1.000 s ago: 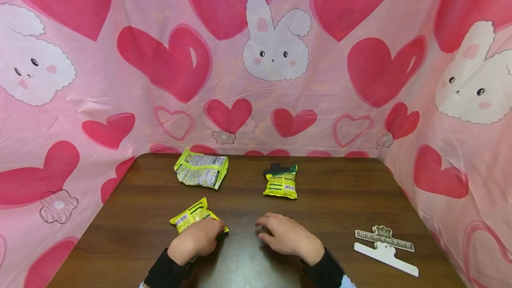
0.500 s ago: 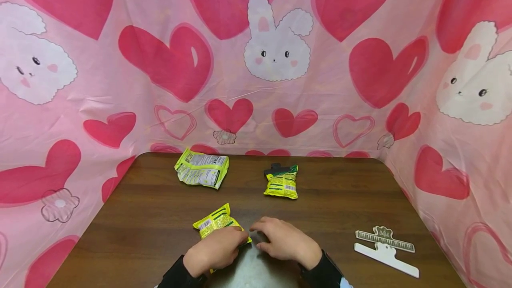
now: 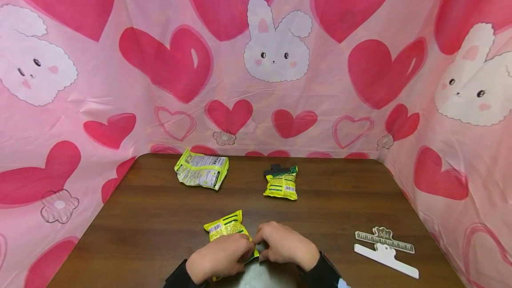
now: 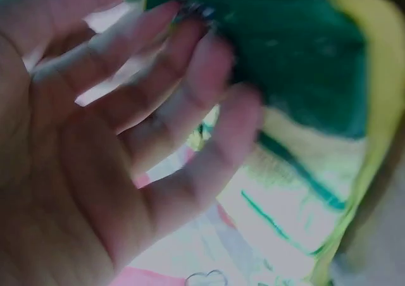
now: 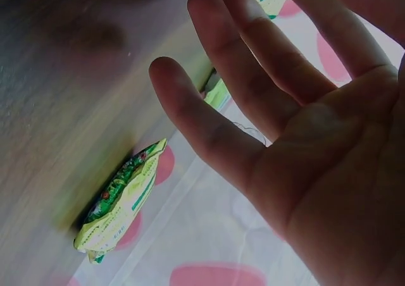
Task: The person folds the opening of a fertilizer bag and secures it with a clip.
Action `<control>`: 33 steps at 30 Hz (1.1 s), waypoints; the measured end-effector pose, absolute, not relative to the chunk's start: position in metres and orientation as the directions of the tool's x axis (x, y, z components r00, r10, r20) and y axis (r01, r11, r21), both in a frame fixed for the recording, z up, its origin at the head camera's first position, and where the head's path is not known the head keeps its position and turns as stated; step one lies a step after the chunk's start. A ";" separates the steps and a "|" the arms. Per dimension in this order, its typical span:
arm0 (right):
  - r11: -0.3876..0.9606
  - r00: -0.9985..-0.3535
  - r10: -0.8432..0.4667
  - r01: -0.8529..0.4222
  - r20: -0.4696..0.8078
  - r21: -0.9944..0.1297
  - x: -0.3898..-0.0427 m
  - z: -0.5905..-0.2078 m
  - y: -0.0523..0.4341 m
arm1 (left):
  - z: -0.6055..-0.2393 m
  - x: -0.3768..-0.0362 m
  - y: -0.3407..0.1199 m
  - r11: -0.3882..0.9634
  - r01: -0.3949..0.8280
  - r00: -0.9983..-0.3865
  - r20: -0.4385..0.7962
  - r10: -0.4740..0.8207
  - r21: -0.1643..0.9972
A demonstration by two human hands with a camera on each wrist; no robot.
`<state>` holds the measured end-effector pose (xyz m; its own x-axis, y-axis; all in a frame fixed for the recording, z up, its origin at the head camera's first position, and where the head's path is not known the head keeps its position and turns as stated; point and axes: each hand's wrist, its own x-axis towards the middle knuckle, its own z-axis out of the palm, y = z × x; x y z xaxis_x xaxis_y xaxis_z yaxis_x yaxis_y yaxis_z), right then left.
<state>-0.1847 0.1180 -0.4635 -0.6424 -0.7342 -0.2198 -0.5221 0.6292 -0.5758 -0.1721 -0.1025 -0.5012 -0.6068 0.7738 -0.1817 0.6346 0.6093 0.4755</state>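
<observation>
A yellow snack packet (image 3: 228, 226) lies near the front middle of the table, tilted. My left hand (image 3: 222, 254) pinches its near right edge. In the left wrist view the packet's green and yellow face (image 4: 304, 58) fills the space beyond the curved fingers (image 4: 234, 121). My right hand (image 3: 286, 246) is close beside that edge, index finger and thumb spread a little apart with their tips right at the packet's corner. The right wrist view shows the other fingers (image 5: 215, 39) of the right hand extended, while its thumb side is cut off.
A larger green-and-white packet (image 3: 202, 169) lies at the back left. At the back middle is a small yellow packet (image 3: 282, 186) with a black clip (image 3: 276, 170) across its top. A ridged cream clip (image 3: 384, 237) and a white clip (image 3: 386, 257) lie at the right.
My left hand has brought the yellow packet rightward and slightly nearer, up to the right hand. The right hand has shifted a little lower in view, and its fingertips now meet the packet's edge.
</observation>
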 end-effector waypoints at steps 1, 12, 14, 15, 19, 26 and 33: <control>0.630 -0.639 -0.735 -0.517 -0.227 -0.580 -0.184 -0.463 0.118 | -0.510 -0.175 -0.107 0.610 0.636 -0.600 -0.194 0.776 0.473; 0.604 -0.598 -0.769 -0.561 -0.227 -0.566 -0.181 -0.464 0.112 | -0.461 -0.151 -0.104 0.845 0.499 -0.767 -0.356 0.535 0.194; 0.602 -0.595 -0.771 -0.567 -0.227 -0.562 -0.181 -0.464 0.112 | -0.456 -0.148 -0.104 0.841 0.496 -0.765 -0.349 0.541 0.216; 0.604 -0.596 -0.771 -0.568 -0.226 -0.559 -0.180 -0.464 0.112 | -0.455 -0.148 -0.104 0.834 0.496 -0.761 -0.343 0.551 0.240; 0.630 -0.618 -0.747 -0.537 -0.246 -0.561 -0.180 -0.462 0.113 | -0.458 -0.151 -0.103 0.777 0.540 -0.734 -0.270 0.623 0.324; 0.676 -0.654 -0.695 -0.453 -0.298 -0.581 -0.181 -0.456 0.116 | -0.465 -0.159 -0.101 0.673 0.636 -0.664 -0.178 0.726 0.377; 0.694 -0.667 -0.678 -0.441 -0.310 -0.569 -0.180 -0.457 0.118 | -0.469 -0.161 -0.099 0.607 0.697 -0.624 -0.095 0.776 0.381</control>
<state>-0.1803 0.1176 -0.4572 -0.6666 -0.6778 -0.3103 -0.4411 0.6942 -0.5688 -0.1611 -0.0993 -0.4692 -0.6239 0.7757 -0.0953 0.6971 0.6074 0.3809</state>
